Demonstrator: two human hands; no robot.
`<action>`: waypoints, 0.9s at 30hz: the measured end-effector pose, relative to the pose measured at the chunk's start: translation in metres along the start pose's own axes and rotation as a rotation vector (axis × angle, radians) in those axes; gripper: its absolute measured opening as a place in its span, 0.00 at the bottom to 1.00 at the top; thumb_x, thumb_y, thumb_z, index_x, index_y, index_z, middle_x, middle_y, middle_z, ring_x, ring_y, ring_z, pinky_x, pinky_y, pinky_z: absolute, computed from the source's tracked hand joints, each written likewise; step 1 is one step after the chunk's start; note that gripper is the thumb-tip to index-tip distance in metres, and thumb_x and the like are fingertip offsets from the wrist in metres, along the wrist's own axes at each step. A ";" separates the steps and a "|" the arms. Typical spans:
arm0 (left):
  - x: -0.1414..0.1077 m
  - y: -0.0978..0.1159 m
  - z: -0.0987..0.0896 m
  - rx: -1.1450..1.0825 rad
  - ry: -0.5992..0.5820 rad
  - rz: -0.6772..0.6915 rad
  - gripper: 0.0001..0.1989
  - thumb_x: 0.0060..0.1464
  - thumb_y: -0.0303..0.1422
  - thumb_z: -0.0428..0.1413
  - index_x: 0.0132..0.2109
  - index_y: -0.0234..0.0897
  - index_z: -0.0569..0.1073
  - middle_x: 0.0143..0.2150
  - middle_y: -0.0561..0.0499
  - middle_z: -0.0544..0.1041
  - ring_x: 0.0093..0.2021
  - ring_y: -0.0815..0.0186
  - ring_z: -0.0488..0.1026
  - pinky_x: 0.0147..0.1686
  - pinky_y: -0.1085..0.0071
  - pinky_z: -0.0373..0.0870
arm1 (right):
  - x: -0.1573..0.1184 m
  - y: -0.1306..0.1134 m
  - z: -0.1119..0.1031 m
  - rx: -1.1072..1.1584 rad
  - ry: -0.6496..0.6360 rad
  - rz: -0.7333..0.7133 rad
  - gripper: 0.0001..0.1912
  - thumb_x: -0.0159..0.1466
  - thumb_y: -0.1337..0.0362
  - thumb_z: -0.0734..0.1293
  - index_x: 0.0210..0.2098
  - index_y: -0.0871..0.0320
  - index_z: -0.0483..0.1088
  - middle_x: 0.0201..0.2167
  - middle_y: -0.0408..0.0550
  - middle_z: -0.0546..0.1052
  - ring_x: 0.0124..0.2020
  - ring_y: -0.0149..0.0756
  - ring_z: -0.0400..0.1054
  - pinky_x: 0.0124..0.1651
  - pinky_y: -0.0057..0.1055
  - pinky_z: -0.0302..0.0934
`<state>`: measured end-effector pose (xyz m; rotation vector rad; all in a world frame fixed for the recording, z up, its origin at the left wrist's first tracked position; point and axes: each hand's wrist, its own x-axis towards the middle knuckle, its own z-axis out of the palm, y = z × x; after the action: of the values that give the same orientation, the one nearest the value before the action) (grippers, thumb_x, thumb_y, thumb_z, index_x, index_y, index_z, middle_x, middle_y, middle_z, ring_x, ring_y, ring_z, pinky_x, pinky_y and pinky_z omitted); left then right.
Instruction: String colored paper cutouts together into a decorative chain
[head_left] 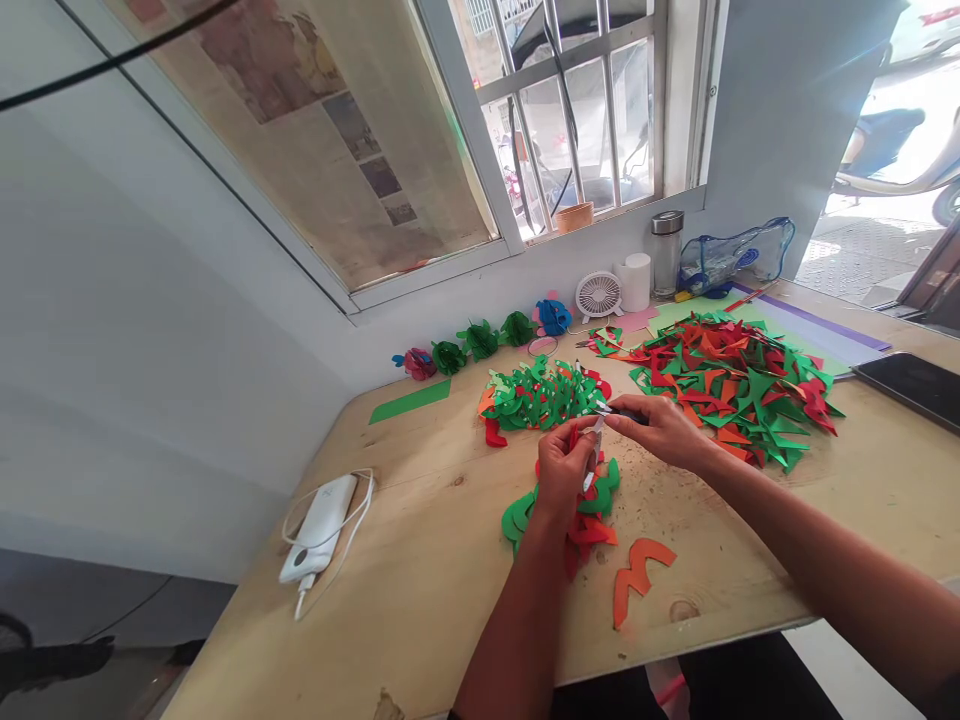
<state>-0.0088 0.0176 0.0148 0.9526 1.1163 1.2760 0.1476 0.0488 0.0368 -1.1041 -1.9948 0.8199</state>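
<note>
Both forearms come in from the bottom edge, mine, meeting over the table (420,600) mid-frame. My left hand (564,468) is curled shut, pinching a small red paper piece (574,437) between thumb and fingers, held just above the table. My right hand (660,428) is pressed together on a small tool (606,410), dark with a pale tip, likely a stapler or cutter; too small to tell which. Tool tip sits right at the red piece, touching or nearly, can't tell.

Under the left hand lies a small stack (592,510) of green and red curved cutouts, flat on the wood. Just toward me from it, two orange cutouts (636,575), apart from the stack. Paper specks scattered on the wood near my right wrist.

Beyond the hands: a green pile (536,395) of cutouts with some red, and to its right a big scrap pile (739,385) of green, red, orange offcuts. A green strip (410,401) lies alone to the left. Along the wall, a row of paper flowers (480,342), then a fan (598,295), white roll, a jar (666,250) and a clear pouch (739,255). Power bank (321,525) with cable sits near the left edge. Phone (911,385) far right.
</note>
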 end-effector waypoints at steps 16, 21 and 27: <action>0.000 0.002 0.001 0.022 0.008 0.008 0.16 0.42 0.37 0.59 0.39 0.32 0.76 0.16 0.58 0.64 0.14 0.76 0.58 0.15 0.79 0.54 | 0.000 -0.001 0.002 -0.073 0.085 0.005 0.21 0.61 0.48 0.58 0.28 0.59 0.69 0.19 0.40 0.61 0.22 0.27 0.51 0.24 0.26 0.47; 0.001 0.001 0.001 0.071 0.049 0.070 0.18 0.43 0.39 0.60 0.41 0.33 0.76 0.17 0.58 0.63 0.16 0.75 0.60 0.17 0.79 0.58 | 0.003 0.006 -0.003 -0.120 0.217 0.081 0.22 0.60 0.47 0.59 0.30 0.59 0.71 0.18 0.40 0.63 0.21 0.28 0.53 0.24 0.26 0.47; 0.000 -0.006 0.014 0.294 -0.003 0.273 0.18 0.48 0.39 0.57 0.46 0.36 0.75 0.22 0.56 0.66 0.21 0.73 0.62 0.22 0.77 0.59 | 0.007 0.014 -0.011 -0.158 0.390 0.121 0.23 0.59 0.45 0.59 0.30 0.59 0.73 0.17 0.41 0.64 0.20 0.28 0.54 0.23 0.26 0.46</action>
<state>0.0058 0.0181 0.0125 1.3629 1.2238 1.3483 0.1603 0.0632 0.0334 -1.3698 -1.6978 0.4657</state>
